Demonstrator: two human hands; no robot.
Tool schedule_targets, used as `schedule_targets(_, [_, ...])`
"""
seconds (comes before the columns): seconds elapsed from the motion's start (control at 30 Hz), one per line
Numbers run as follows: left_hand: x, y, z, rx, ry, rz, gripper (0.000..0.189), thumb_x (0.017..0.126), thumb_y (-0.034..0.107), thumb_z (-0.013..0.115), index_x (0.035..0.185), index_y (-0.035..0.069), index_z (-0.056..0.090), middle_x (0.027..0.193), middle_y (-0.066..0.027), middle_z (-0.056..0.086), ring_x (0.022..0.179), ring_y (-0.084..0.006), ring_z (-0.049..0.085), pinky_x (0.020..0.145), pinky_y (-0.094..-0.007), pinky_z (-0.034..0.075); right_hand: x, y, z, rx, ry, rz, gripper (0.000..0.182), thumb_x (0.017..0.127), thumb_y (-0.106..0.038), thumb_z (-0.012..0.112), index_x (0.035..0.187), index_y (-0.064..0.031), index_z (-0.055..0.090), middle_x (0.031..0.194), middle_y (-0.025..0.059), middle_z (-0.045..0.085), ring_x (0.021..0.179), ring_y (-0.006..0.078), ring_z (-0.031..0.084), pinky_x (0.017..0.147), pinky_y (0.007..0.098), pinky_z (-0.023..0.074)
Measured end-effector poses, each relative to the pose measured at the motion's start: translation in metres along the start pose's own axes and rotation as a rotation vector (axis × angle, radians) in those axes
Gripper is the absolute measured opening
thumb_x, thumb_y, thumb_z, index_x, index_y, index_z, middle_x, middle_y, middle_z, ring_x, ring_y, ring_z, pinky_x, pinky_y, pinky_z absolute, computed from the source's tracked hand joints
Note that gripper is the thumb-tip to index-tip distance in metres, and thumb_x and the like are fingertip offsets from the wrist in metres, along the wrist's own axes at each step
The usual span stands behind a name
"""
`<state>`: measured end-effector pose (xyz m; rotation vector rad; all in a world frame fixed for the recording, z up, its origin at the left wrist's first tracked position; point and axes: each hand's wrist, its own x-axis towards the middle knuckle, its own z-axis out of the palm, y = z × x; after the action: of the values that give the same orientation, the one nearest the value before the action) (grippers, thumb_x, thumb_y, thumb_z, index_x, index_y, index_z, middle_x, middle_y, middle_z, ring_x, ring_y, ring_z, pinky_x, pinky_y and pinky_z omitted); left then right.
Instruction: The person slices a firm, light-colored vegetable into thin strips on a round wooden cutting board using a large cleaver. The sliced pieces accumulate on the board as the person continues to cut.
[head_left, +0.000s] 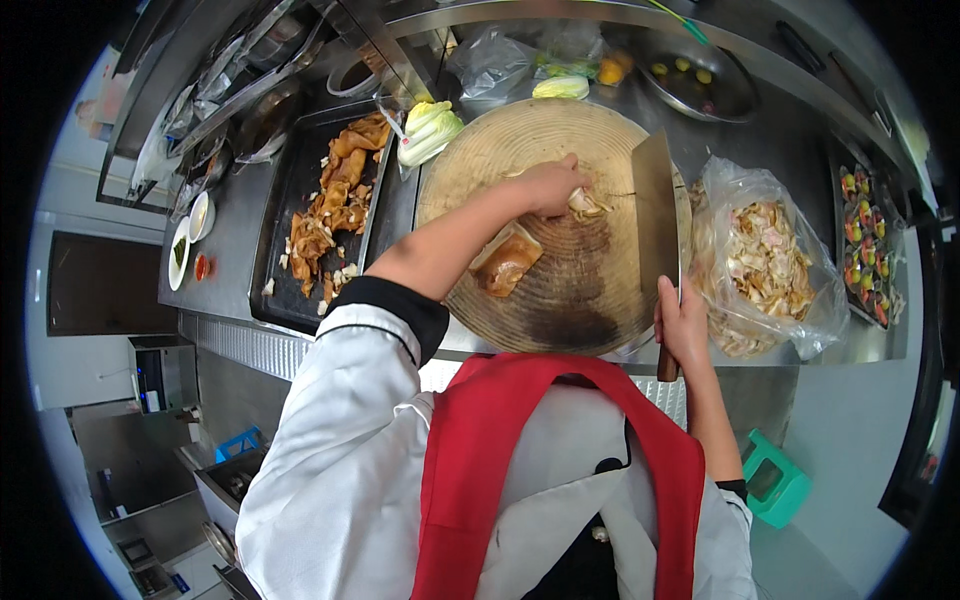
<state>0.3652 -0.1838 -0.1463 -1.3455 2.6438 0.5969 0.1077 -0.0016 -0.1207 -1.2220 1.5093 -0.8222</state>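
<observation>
My right hand (682, 319) is closed round the wooden handle of a cleaver (656, 210), whose broad blade stands over the right side of a round wooden chopping block (480, 157). Across the block reaches my left hand (555, 185), its fingers at some pale sliced meat (586, 202); whether they grip it is hidden. Nearer me on the block lies a browned, skin-on piece of meat (508, 262). Right of the block, an open clear plastic bag (772, 259) holds many sliced pieces. More browned meat (330, 202) lies in a black tray (289, 180) to the left.
Napa cabbage (429, 133) sits between tray and block. Behind the block are another cabbage piece (561, 88), plastic bags (491, 64) and a metal bowl (701, 82). A tray of small colourful items (866, 247) is far right; white dishes (180, 253) stand far left.
</observation>
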Motion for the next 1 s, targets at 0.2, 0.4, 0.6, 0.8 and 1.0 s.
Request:
schedule_targets(0.2, [-0.008,-0.012,0.031,-0.289,0.312,-0.001,0.043,0.075,0.006,0.072,0.118,0.010,0.066,0.114,-0.0164,0.058,0.103,-0.0373,0.061,0.091,-0.0423,0.050,0.000,-0.002,0.002,0.011,-0.009,0.010,0.026,0.104,-0.030,0.050,0.112,-0.0055,0.056,0.056,0.0011,0.049,0.038,0.0111,0.044,0.038,0.0276,0.0361])
schedule_targets(0.4, [-0.014,-0.020,0.016,-0.623,0.421,-0.109,0.048,0.075,0.008,0.075,0.122,0.004,0.064,0.112,-0.0175,0.065,0.104,-0.0338,0.064,0.093,-0.0380,0.050,0.004,0.010,0.000,-0.013,-0.001,-0.006,0.027,0.104,-0.029,0.051,0.117,-0.0061,0.057,0.057,0.0008,0.049,0.039,0.0112,0.045,0.038,0.0277,0.0361])
schedule_targets(0.6, [-0.023,0.008,-0.030,-0.838,0.415,-0.060,0.051,0.085,0.010,0.072,0.131,-0.004,0.055,0.108,-0.0043,0.065,0.097,-0.0126,0.060,0.086,-0.0268,0.049,0.015,0.032,0.006,-0.060,0.042,-0.186,0.026,0.104,-0.028,0.051,0.114,-0.0057,0.058,0.057,0.0005,0.049,0.040,0.0109,0.045,0.039,0.0280,0.0365])
schedule_targets(0.8, [-0.001,0.091,-0.078,-1.099,0.249,0.037,0.041,0.088,0.010,0.070,0.126,-0.001,0.058,0.099,-0.0029,0.066,0.087,-0.0094,0.061,0.075,-0.0257,0.050,0.011,0.019,0.008,-0.163,0.064,-0.127,0.035,0.099,-0.027,0.056,0.117,0.0031,0.059,0.087,0.0302,0.066,0.084,0.0471,0.065,0.071,0.0484,0.0506])
schedule_targets(1.0, [0.077,0.187,-0.074,-1.063,0.132,0.213,0.045,0.082,0.015,0.079,0.121,0.001,0.060,0.098,-0.0052,0.069,0.086,-0.0121,0.064,0.074,-0.0276,0.052,0.009,0.018,0.005,-0.168,0.067,-0.250,0.043,0.099,-0.027,0.055,0.125,0.0062,0.057,0.096,0.0345,0.065,0.092,0.0497,0.064,0.078,0.0495,0.0512])
